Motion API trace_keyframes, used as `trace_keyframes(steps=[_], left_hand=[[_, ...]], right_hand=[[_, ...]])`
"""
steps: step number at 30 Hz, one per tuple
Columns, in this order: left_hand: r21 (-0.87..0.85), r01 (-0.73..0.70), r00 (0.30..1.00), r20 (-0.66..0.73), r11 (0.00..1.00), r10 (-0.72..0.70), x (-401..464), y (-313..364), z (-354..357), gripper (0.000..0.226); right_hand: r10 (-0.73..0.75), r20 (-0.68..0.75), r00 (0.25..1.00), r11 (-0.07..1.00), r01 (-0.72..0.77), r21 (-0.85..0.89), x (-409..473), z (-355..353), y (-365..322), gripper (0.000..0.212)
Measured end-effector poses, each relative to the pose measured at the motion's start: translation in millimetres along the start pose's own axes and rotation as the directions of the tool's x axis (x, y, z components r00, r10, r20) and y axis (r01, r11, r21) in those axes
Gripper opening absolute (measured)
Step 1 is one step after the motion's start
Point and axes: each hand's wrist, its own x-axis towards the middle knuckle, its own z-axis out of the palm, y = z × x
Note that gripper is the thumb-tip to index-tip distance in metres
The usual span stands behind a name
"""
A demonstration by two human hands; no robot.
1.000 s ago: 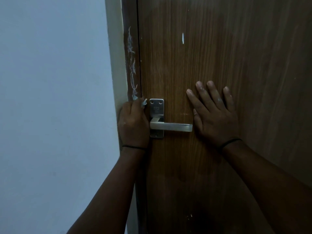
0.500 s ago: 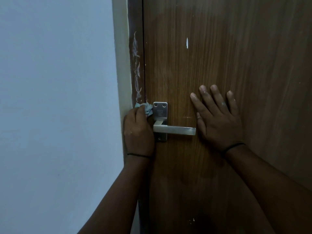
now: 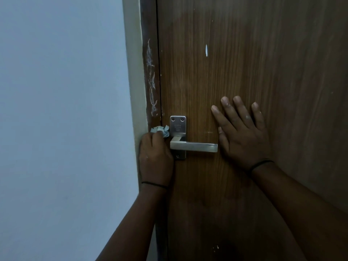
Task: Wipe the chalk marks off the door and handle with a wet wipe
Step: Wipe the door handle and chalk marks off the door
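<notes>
1. Fingers of the left hand (image 3: 156, 157) are curled round a crumpled pale blue wet wipe (image 3: 160, 131), which sticks out above the knuckles and presses into the corner where the dark brown wooden door frame strip (image 3: 149, 25) meets the door edge, just left of the handle plate.
2. Fingers of the right hand (image 3: 243, 136) are straight and spread, laid flat against the brown wood-grain door (image 3: 263, 53), with white chalk dust showing on several of them; this hand grips nothing and looks to be steadying the door.
3. Between the two hands sits the brushed steel lever handle (image 3: 194, 147) on its rectangular metal back plate (image 3: 178, 127); its free end nearly touches the right thumb. I see no clear chalk on it in this dim light.
4. Above the wipe, a long scribble of white chalk marks (image 3: 151, 80) runs up the frame strip, unwiped.
5. Farther up the door face is a small white streak (image 3: 206, 50), and a few faint specks lie near the plate.
6. Judged step: wiping the frame, starting at the scribble's lower end. The next move calls for pushing the wipe upward along the narrow strip with firm pressure, then turning to the streak.
7. At the left stands a plain pale blue wall (image 3: 62, 110).
</notes>
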Motion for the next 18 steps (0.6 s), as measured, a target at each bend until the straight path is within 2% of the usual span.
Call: trace_keyframes(steps=[4, 9, 18], left_hand=[[0.015, 0.003, 1.000, 0.012, 1.000, -0.003, -6.0, 2.1, -2.6, 0.030], [-0.025, -0.017, 0.997, -0.075, 1.000, 0.015, 17.8, 2.3, -0.8, 0.009], [0.007, -0.126, 0.962, -0.244, 0.992, 0.124, 52.0, 5.4, 9.5, 0.011]], right_hand=[[0.001, 0.004, 1.000, 1.000, -0.001, 0.001, 0.1, 0.2, 1.3, 0.055], [0.001, 0.001, 1.000, 1.000, -0.001, -0.002, 0.0, 1.7, 1.1, 0.055], [-0.003, -0.006, 1.000, 1.000, 0.003, 0.009, -0.4, 3.3, 1.2, 0.056]])
